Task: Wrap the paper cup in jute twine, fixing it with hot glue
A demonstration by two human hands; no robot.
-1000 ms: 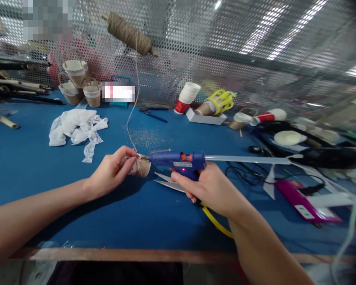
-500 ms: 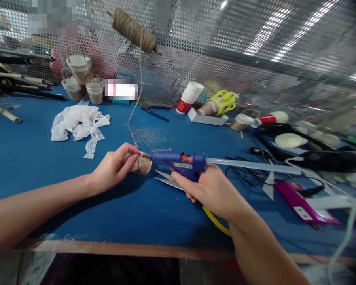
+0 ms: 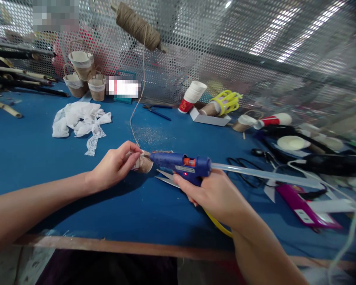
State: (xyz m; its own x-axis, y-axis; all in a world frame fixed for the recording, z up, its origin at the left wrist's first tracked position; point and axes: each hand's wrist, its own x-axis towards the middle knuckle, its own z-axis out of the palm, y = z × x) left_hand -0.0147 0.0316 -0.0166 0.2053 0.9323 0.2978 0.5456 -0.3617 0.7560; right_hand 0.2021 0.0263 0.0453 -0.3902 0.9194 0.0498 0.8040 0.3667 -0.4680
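Observation:
My left hand is closed on a small paper cup wrapped in brown twine, which lies on its side. Thumb and forefinger pinch near the cup's upper edge, where a strand of twine comes down. A blue hot glue gun is gripped in my right hand, its red light lit. Its nozzle is at the cup, close to my left fingertips. From its back sticks a long clear glue stick. Open scissor blades lie partly beneath my right hand; a yellow handle shows below.
A twine spool hangs on the mesh wall. Twine-wrapped cups with handles stand at back left, behind white lace. Pliers, stacked paper cups, cables and a purple packet lie about the blue table.
The whole view has shifted slightly. The glue gun's rear and glue stick show a little farther right. Both hands keep their grips, and the nozzle stays at the cup.

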